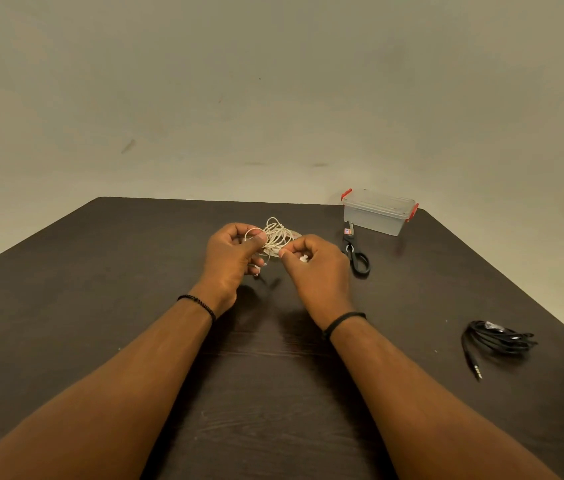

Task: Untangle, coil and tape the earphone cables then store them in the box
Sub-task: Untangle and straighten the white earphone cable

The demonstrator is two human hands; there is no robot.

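A tangled white earphone cable is held up over the middle of the dark table between both hands. My left hand grips its left side, thumb pressed on the loops. My right hand pinches a strand at the bundle's right side, with a white earbud tucked in its curled fingers. A bundle of black earphone cable lies on the table at the right, its plug pointing toward me. The clear plastic box with red latches stands closed at the far right corner.
Black-handled scissors lie just left of the box, close to my right hand. A roll of clear tape lies partly hidden behind the white cable. The dark table ends at a plain wall behind.
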